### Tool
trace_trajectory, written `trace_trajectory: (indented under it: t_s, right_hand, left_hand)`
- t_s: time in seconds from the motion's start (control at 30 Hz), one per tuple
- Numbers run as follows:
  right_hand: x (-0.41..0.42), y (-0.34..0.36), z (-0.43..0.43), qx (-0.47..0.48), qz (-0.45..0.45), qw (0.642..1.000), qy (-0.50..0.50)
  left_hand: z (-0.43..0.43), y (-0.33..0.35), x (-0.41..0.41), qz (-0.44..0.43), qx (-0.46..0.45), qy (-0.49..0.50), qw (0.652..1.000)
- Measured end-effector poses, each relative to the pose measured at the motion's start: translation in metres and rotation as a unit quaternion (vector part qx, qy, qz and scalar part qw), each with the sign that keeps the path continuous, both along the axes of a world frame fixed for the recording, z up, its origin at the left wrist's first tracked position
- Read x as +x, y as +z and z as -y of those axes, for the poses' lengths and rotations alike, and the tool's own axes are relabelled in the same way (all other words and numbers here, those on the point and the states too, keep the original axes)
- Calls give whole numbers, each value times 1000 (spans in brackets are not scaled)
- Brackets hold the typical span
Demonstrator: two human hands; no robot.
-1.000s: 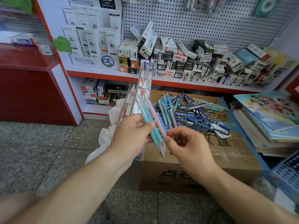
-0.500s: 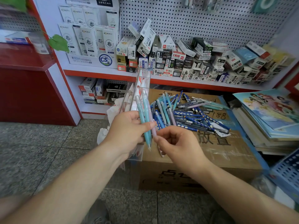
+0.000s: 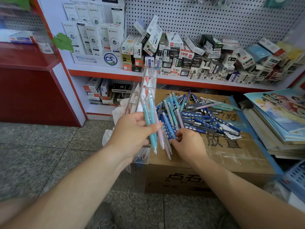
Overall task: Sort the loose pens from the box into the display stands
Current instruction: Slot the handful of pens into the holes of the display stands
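My left hand grips a bundle of teal and pink pens, their tips pointing down toward me. Right behind that hand stands a clear acrylic display stand, tilted, with white pens in its slots. A pile of loose pens, mostly blue dotted and teal ones, lies on top of a brown cardboard box. My right hand is at the pile's near left edge. Its curled fingers and thumb pinch a blue dotted pen there.
A red-edged shelf behind the box carries many small pen cartons. Books are stacked to the right, with a blue basket below them. White crumpled plastic lies left of the box, and a red counter stands further left.
My right hand left the tips of the held bundle and moved right and forward onto the pile's near edge. The bundle in my left hand turned more upright.
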State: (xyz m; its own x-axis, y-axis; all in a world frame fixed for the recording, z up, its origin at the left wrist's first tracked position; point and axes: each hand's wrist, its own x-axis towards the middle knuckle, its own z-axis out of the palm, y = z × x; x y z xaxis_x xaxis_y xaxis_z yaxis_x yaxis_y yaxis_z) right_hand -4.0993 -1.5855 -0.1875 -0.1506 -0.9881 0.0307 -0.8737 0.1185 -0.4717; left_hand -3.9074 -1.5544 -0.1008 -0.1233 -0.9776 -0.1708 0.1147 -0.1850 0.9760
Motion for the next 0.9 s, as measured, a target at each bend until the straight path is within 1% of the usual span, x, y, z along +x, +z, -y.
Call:
trace_trajectory:
  t_s: [0.13,0.33,0.47,0.7,0.9]
  right_hand:
    - [1,-1,1,17,10,1000,-18]
    - [-4,3,-1,45,82,995,-35]
    - [-2,2,-4,57,65,996,-29]
    - [1,2,-5,39,47,997,-39]
    - [-1,0,-2,55,114,991,-44]
  left_hand:
    - [1,0,1,1,0,-3,1000]
    - [1,-1,1,11,-3,-3,1000]
    - [1,-1,1,12,-5,-2,1000]
    - [0,0,0,12,-6,-1,1000]
    - [0,0,0,15,-5,-1,1000]
